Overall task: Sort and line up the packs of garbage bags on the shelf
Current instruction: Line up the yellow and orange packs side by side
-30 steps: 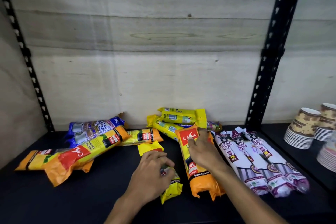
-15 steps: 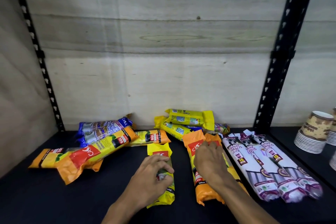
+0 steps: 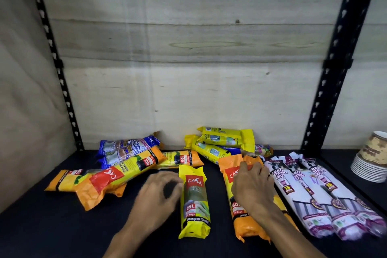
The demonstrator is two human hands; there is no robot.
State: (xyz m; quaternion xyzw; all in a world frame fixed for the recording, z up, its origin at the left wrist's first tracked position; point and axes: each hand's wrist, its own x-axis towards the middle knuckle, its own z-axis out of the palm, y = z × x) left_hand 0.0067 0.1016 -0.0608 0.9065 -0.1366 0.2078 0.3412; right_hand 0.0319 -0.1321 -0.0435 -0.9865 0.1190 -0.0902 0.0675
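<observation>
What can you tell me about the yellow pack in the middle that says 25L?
The yellow 25L pack is a shiny plastic roll-shaped pack with crimped ends, a red CASA label near the top and a black band lower down. It lies flat on the dark shelf, pointing front to back. The left hand is against its left side.

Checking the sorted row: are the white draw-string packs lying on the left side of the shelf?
No, the white draw-string packs lie side by side at the right end, beside the orange pack.

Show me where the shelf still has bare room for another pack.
Bare shelf at front left, below the orange packs; a strip between the yellow 25L pack and the orange 60L pack. Crowded along the back wall and right, by the drawstring packs.
</observation>
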